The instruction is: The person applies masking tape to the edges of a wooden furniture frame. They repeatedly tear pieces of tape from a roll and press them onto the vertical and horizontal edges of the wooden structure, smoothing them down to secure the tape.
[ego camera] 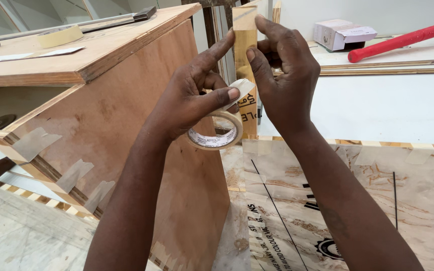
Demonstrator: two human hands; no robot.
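tape roll (pixel 217 134) hangs under L hand (pixel 189 98), thumb + fingers (pixel 216 50) clamped on its loose end | R hand (pixel 282 75) fingers (pixel 257 65) pinched shut on tape end against upright ply strip (pixel 245 35) | ply box (pixel 126 125) just L of fingers | 2nd tape roll (pixel 60 36) on box top, far L | red handle (pixel 403 39) on worktop (pixel 377 105) beyond R

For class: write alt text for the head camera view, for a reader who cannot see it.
The left hand holds a roll of masking tape while the right hand presses its free end against an upright wooden strip. A plywood box with taped edges stands at left.
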